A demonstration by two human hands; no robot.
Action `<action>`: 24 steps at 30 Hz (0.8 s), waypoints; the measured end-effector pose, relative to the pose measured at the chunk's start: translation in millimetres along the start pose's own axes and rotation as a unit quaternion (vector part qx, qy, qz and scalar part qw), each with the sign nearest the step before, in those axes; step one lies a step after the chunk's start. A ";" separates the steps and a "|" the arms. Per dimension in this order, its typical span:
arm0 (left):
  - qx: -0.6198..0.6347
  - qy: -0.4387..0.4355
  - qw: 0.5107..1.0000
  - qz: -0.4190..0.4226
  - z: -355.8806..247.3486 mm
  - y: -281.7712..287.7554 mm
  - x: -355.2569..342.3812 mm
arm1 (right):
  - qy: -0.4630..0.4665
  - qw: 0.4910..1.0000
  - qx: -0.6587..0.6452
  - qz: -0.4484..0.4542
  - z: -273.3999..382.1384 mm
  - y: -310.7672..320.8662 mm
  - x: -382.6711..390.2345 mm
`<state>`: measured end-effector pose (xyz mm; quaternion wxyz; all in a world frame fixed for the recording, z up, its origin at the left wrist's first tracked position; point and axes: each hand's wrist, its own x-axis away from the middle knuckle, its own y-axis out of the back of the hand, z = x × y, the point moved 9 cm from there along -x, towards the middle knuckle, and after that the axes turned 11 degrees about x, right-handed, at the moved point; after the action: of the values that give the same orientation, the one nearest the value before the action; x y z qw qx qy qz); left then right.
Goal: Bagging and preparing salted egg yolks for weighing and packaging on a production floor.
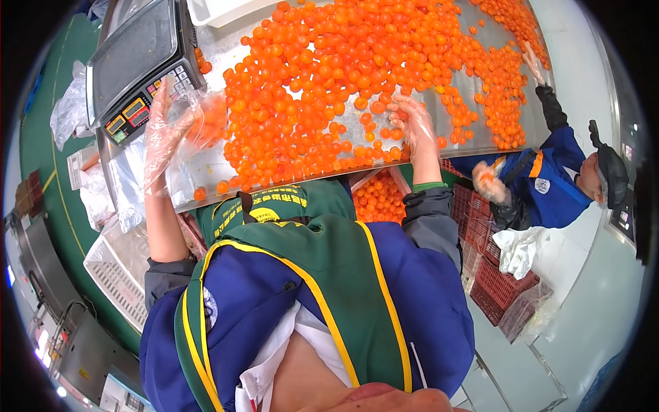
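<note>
My left hand (163, 134), in a clear plastic glove, holds a clear plastic bag (195, 110) at the left end of the metal table. Several orange balls (211, 122) show inside the bag. My right hand (414, 123), gloved too, is at the near side of a wide spread of loose orange balls (295, 117). Its fingers curl inward, and an orange ball shows at the fingertips. The balls are small, round and shiny; whether they are egg yolks or small fruit I cannot tell.
A digital scale (137, 69) stands at the table's (473, 141) left end beside a white tray (223, 10). Below the near edge is a crate of orange balls (379, 197). A co-worker (559, 175) reaches over the right end. Red crates (498, 288) and a white basket (117, 271) stand lower down.
</note>
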<state>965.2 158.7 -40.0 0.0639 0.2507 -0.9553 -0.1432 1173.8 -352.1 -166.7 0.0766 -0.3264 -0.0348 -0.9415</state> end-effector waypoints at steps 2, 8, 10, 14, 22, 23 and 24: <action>-0.029 -0.001 1.000 0.009 -24.6 -0.2 3.5 | 0.026 0.995 0.093 -0.021 10.4 -5.3 5.4; -0.310 -0.033 0.947 0.073 -59.5 -20.5 26.2 | 0.181 0.895 0.401 -0.072 20.6 -29.8 -12.5; -0.383 -0.061 0.916 0.101 -43.0 -32.1 37.0 | 0.258 0.788 0.549 -0.104 26.4 -43.9 -14.9; -0.420 -0.046 0.900 0.107 -23.1 -33.5 45.8 | 0.211 0.894 0.395 -0.030 0.8 -33.9 -35.3; -0.090 -0.140 0.986 0.007 -125.6 -58.3 55.3 | -0.022 0.929 -0.322 0.180 -20.7 -47.1 15.9; -0.007 -0.107 0.993 0.056 -128.8 -79.8 54.4 | -0.018 0.923 -0.345 0.171 -15.1 -56.0 23.9; 0.073 -0.040 0.989 0.118 -118.5 -111.0 56.4 | -0.014 0.919 -0.351 0.177 -14.2 -61.8 26.7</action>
<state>990.5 9.5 41.5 0.0233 0.1337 -0.9879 -0.0744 1134.2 -296.1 -162.2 0.1221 -0.3460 0.3556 -0.8596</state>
